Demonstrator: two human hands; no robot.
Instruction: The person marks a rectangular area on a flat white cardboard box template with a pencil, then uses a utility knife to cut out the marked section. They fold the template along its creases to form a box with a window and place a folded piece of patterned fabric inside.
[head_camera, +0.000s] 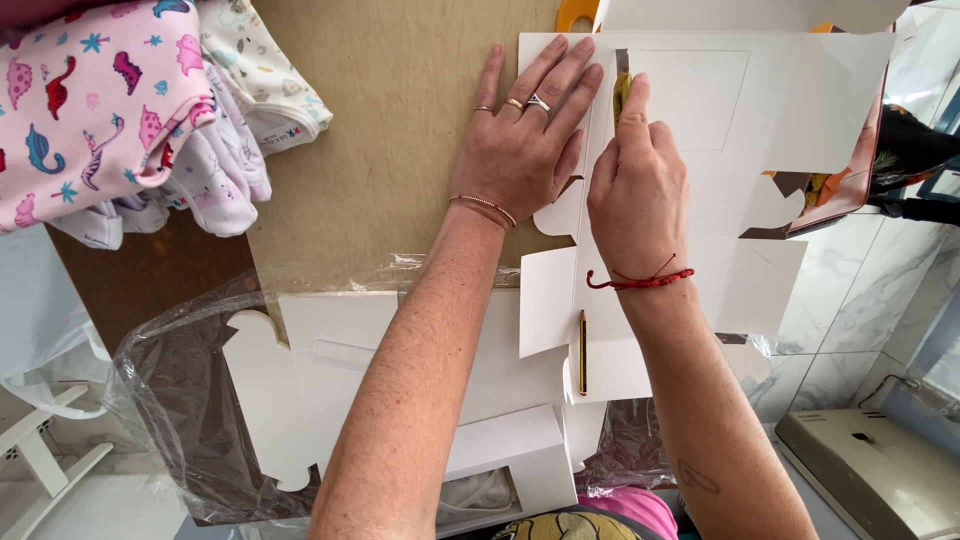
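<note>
the left hand (525, 140) is lying flat and spread, fingers together and pointing to the far edge of the table (390, 120), and it is pressing down the left part of a white box blank (700, 100). the right hand (635, 180) is lying just beside it, loosely curled, with the index finger stretched forward along a fold line; it is pinching nothing that i can see. the two hands are almost touching at the thumbs.

the blank is a flat sheet of smooth white cardboard, die-cut, with square flaps, rounded tabs and a rectangular panel in the middle. its long axis is running from the near edge to the far edge of the table, and it is lying at the right side, partly hanging over the right edge. something yellowish is showing through a narrow slot at the right index finger; i cannot tell what it is.

a thin pencil (582, 350) is lying on the blank near the right wrist, pointing also from near to far.

more white blanks (320, 370) are lying at the near edge on crinkled clear plastic (170, 390). soft baby clothes (110, 100), pink and white with dinosaur print, are piled at the far left corner. the table is light, matt wood.
</note>
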